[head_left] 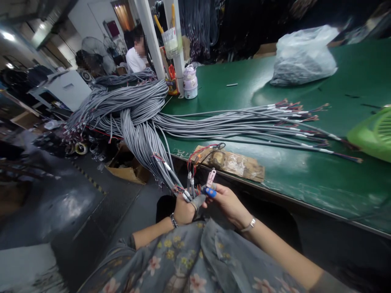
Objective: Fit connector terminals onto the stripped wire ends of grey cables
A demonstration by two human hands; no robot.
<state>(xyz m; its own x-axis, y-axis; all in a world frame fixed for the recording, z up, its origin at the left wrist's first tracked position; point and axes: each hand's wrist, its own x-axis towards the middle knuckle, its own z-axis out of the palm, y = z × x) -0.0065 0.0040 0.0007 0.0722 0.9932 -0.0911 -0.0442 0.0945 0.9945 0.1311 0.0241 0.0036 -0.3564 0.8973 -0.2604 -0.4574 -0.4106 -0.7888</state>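
Note:
My left hand [184, 210] is closed around the ends of several grey cables [191, 188], whose thin coloured wires fan out by the fingers. A grey cover wraps its thumb. Close beside it, my right hand [227, 200] is closed on a small flat pink tool [210, 178] with holes in its handle; the working end is hidden by the fingers. Blue tape or a cot [210, 192] covers a digit of that hand. From the cable ends a thick grey cable bundle [143, 140] runs up over the table edge. A wooden board [241, 165] with red and black leads lies just beyond my hands.
On the green table [305, 179] more grey cables [232, 124] stretch right, with stripped coloured ends. A plastic bag [304, 59], a green basket [374, 136] and a lilac bottle [190, 83] stand there. A cardboard box [128, 169] sits on the floor; a person [135, 60] is behind.

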